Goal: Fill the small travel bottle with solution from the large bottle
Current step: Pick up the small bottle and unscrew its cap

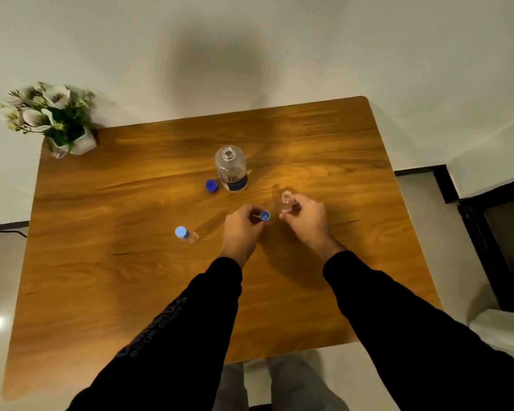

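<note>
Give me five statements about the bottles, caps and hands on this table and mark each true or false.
1. The large bottle stands uncapped. True.
2. The left hand holds a small blue cap. True.
3. The right hand rests flat on the table. False: it grips an open small bottle.
4. The dark blue cap sits on the large bottle. False: it lies on the table beside it.
5. A second small bottle, capped, stands left of the hands. True.
</note>
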